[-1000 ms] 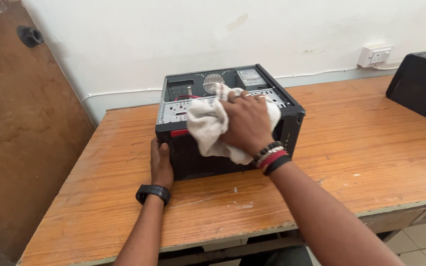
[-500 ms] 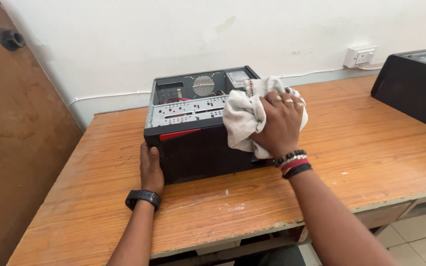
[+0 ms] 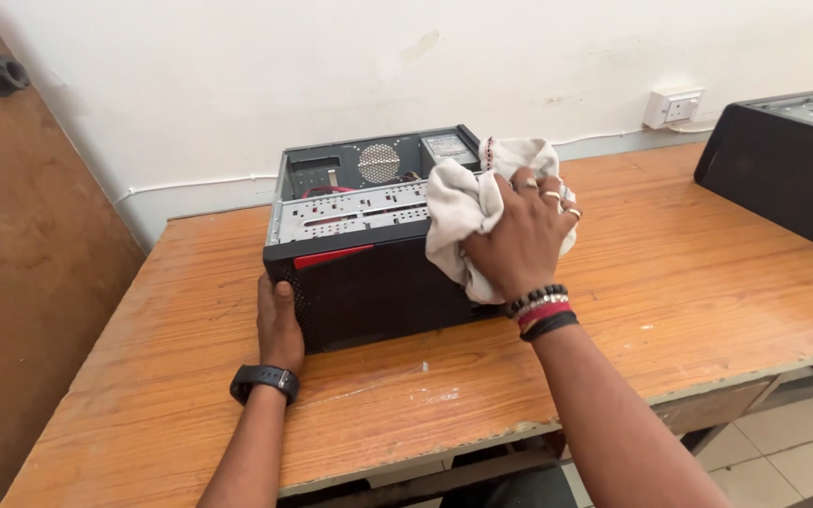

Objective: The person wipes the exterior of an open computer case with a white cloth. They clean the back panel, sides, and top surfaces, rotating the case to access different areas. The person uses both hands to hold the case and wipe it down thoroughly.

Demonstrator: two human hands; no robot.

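Under right hand (image 3: 517, 245), cloth (image 3: 463, 212).

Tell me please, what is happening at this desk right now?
A person is wiping an open black computer case that stands on a worn wooden desk. The right hand presses a crumpled white cloth against the case's upper right corner. The left hand rests against the lower left corner of the case and steadies it. A second black case stands at the desk's far right, near a wall socket.
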